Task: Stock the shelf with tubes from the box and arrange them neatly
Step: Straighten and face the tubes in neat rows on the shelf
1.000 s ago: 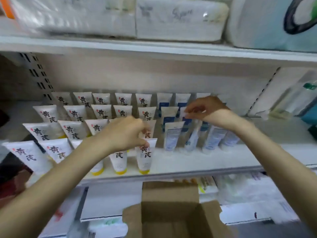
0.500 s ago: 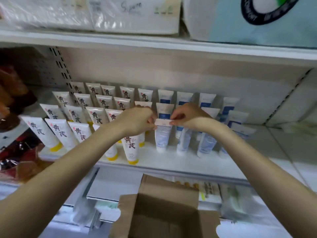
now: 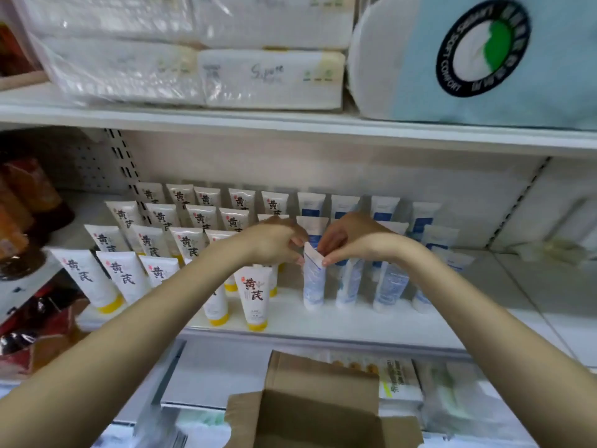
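On the white shelf (image 3: 323,331) stand rows of tubes, caps down. At the left are several white tubes with yellow caps (image 3: 255,295) and black characters; at the right are several white-and-blue tubes (image 3: 389,282). My left hand (image 3: 274,240) and my right hand (image 3: 352,237) meet over the front blue-and-white tube (image 3: 314,282). Both pinch its flat top end, which stands upright on the shelf. The open cardboard box (image 3: 310,405) is below the shelf at the bottom centre; its inside is hidden.
Wrapped tissue packs (image 3: 200,59) and a large blue-and-white pack (image 3: 468,59) fill the shelf above. Red and orange packets (image 3: 22,221) lie at the left. Small boxed goods (image 3: 399,379) sit on the lower shelf behind the box.
My left hand left the yellow-capped tubes and my right hand came forward from the back blue tubes; both now pinch the front blue-and-white tube's top. The view shifted left and closer.
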A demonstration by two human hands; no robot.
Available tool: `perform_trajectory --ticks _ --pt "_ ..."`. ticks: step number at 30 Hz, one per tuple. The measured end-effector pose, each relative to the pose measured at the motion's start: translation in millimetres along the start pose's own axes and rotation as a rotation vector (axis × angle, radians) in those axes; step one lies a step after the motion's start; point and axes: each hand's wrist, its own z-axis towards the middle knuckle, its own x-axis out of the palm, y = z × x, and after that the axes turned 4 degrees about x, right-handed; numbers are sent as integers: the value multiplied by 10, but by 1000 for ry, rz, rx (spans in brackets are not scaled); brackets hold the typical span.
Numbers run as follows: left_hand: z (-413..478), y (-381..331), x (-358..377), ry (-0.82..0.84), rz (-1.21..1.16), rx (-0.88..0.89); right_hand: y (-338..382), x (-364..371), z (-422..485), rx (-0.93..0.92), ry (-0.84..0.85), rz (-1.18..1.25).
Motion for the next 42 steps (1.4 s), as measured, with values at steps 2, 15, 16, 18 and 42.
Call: perform_trajectory --ticks 2,15,16,18,42 --pt "16 5 -20 12 -48 5 33 1 -20 6 8 23" --pt "138 42 91 -35 -122 13 3 10 -54 16 -7 56" --pt "136 34 105 -38 -135 12 -5 24 -45 18 -11 40" --pt "127 16 125 -27 -145 -2 -25 33 -26 30 -18 -7" --pt "101 91 79 -79 -47 88 -41 -64 203 -45 -78 -96"
